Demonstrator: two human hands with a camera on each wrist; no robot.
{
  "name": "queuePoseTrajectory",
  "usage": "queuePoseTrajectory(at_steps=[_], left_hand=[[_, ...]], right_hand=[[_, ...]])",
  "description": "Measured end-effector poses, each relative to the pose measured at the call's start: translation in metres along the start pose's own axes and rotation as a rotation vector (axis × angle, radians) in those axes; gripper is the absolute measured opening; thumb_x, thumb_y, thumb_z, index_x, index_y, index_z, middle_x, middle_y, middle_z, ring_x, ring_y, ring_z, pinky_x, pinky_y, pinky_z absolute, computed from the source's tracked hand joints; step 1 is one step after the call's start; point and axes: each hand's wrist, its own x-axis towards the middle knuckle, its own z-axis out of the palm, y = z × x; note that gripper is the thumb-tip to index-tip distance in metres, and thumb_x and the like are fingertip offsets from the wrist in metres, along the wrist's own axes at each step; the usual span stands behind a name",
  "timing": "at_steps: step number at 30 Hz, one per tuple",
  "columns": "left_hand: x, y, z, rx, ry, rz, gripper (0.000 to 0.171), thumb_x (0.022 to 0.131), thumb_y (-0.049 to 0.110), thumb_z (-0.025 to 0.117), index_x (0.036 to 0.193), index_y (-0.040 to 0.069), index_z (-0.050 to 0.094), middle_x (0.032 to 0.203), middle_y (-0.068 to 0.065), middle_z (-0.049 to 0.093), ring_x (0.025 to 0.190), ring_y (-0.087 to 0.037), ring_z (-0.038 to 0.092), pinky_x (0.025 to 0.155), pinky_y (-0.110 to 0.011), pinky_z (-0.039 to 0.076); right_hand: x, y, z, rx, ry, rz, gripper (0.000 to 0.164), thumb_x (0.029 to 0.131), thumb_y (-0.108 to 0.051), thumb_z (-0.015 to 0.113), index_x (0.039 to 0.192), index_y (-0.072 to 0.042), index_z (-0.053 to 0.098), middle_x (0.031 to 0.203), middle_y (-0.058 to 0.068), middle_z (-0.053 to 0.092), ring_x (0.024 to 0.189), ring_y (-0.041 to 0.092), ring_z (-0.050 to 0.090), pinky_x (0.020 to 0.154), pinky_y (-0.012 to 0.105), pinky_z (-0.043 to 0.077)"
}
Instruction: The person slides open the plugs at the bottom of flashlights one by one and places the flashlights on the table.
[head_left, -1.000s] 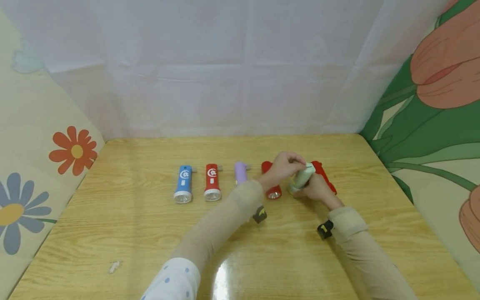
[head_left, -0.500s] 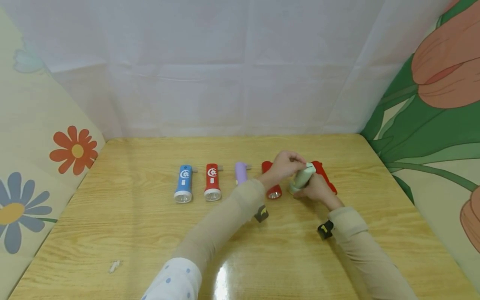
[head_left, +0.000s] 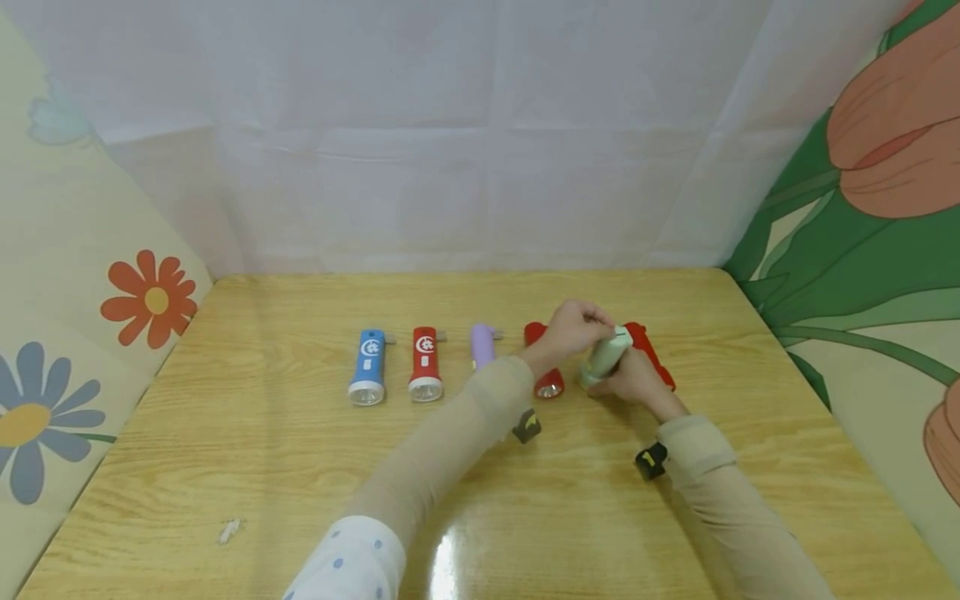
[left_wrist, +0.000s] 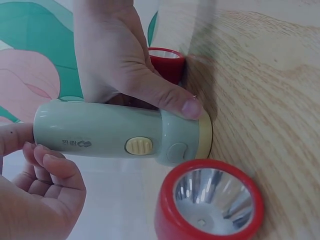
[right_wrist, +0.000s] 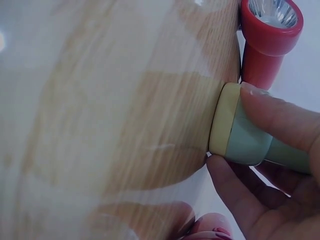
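A pale green flashlight (head_left: 604, 357) with a cream rim stands lens-down on the table, leaning a little in the head view. My right hand (head_left: 636, 377) grips it low down, with the thumb (right_wrist: 280, 117) lying along its head near the rim. At the raised tail end, my left hand (head_left: 572, 328) has its fingertips pinched against the edge. In the left wrist view the flashlight's side shows a ribbed cream switch (left_wrist: 139, 146). What lies right under the left fingertips is too hidden to make out.
To the left lie a blue flashlight (head_left: 367, 367), a red one with a white head (head_left: 425, 365) and a purple flashlight (head_left: 482, 346), partly behind the left arm. A plain red flashlight (head_left: 549, 385) lies close by. Another red object (head_left: 654, 358) sits behind the right hand.
Almost nothing differs. Both hands stay on the green flashlight, and the whole view has drifted very slightly.
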Motion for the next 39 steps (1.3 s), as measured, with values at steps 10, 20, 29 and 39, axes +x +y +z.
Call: queuePoseTrajectory(at_steps=[10, 20, 29, 39], left_hand=[[0.0, 0.0, 0.001, 0.042, 0.005, 0.008, 0.004, 0.079, 0.003, 0.066, 0.082, 0.001, 0.068, 0.071, 0.002, 0.062, 0.068, -0.007, 0.053, 0.063, -0.018, 0.045], [0.0, 0.0, 0.003, 0.032, 0.018, 0.003, 0.004, 0.08, 0.007, 0.067, 0.082, 0.005, 0.07, 0.073, 0.003, 0.063, 0.068, -0.008, 0.054, 0.062, -0.019, 0.046], [-0.001, 0.001, 0.007, 0.034, 0.04, -0.038, 0.004, 0.081, 0.012, 0.067, 0.083, 0.008, 0.069, 0.075, 0.004, 0.062, 0.069, -0.01, 0.055, 0.061, -0.021, 0.047], [-0.001, 0.003, 0.01, 0.045, 0.089, -0.043, 0.003, 0.079, 0.012, 0.07, 0.079, 0.009, 0.07, 0.074, 0.005, 0.062, 0.068, -0.009, 0.056, 0.059, -0.02, 0.047]], right_hand=[[0.001, 0.002, 0.002, -0.015, 0.014, 0.0, 0.067, 0.064, -0.011, 0.081, 0.115, 0.015, 0.046, 0.102, 0.029, 0.057, 0.095, 0.04, 0.054, 0.082, 0.05, 0.043], [0.001, 0.003, 0.002, -0.019, 0.018, 0.008, 0.068, 0.064, -0.011, 0.081, 0.116, 0.015, 0.046, 0.103, 0.03, 0.057, 0.096, 0.041, 0.053, 0.082, 0.051, 0.043], [0.002, 0.003, 0.002, -0.033, 0.025, 0.0, 0.064, 0.064, -0.011, 0.08, 0.113, 0.016, 0.047, 0.1, 0.029, 0.057, 0.094, 0.04, 0.054, 0.081, 0.05, 0.043], [0.002, 0.002, 0.001, -0.034, 0.028, -0.01, 0.067, 0.065, -0.01, 0.08, 0.116, 0.016, 0.045, 0.102, 0.03, 0.057, 0.094, 0.041, 0.053, 0.081, 0.051, 0.043]])
